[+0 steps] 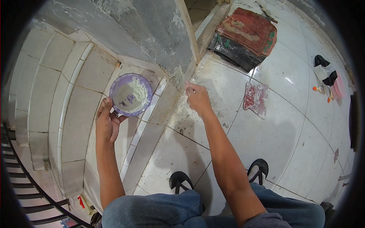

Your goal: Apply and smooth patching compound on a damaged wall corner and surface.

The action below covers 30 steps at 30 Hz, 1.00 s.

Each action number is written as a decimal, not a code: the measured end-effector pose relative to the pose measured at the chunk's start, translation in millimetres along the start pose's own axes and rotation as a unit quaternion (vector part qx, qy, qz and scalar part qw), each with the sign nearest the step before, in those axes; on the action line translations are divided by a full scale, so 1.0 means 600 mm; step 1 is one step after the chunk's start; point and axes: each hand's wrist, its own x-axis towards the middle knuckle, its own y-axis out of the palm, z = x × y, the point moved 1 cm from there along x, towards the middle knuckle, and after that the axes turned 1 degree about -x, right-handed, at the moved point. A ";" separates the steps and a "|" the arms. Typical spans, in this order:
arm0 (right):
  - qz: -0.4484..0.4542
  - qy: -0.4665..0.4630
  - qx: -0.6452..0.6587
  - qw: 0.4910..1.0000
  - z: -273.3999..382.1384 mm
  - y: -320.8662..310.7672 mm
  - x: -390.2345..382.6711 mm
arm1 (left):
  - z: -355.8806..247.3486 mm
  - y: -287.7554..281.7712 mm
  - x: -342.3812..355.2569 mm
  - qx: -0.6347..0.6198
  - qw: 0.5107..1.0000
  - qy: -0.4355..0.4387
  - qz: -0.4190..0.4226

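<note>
1. The bowl (131,94), purple-rimmed and smeared inside with pale paste, sits in the left hand (107,121); the fingers cup it from below and the thumb hooks its near rim, so it stays level and open upward, within reach of the other hand; it hangs over the tiled step, not resting on it.
2. The right hand (197,98) is stretched forward to the foot of the grey wall (152,30); its fingertips are pinched together at the joint where wall meets floor (289,125), apparently pressing something small or a dab of paste into the seam; whether it holds anything I cannot tell.
3. The two hands are well apart, the bowl to the left of the working spot, which probably keeps paste handy without blocking the seam.
4. The step (76,114) of pale tiles runs down the left; a dark railing (23,178) curves beside it.
5. On the floor beyond the right hand lies a red-stained trowel (255,99); farther off, a red and black sack (245,38) near the wall.
6. Small tools and a pink thing (329,81) lie at the far right; too small to name.
7. Near the lower edge, two black sandals (181,179) and blue-jeaned knees (152,211), the person crouching close to the joint.
</note>
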 end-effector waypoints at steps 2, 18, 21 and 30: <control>0.020 0.027 0.032 0.999 -0.005 -0.006 -0.041 | -0.001 0.003 0.000 0.001 1.000 0.007 -0.003; -0.018 0.040 0.135 0.990 -0.011 -0.022 -0.029 | 0.019 0.019 0.004 -0.006 1.000 0.010 0.014; -0.105 -0.089 0.042 0.990 0.011 -0.019 0.007 | 0.018 0.026 0.010 -0.008 1.000 0.001 0.011; -0.019 -0.092 -0.017 0.995 0.008 -0.036 -0.040 | 0.003 0.011 -0.008 -0.002 1.000 0.018 -0.007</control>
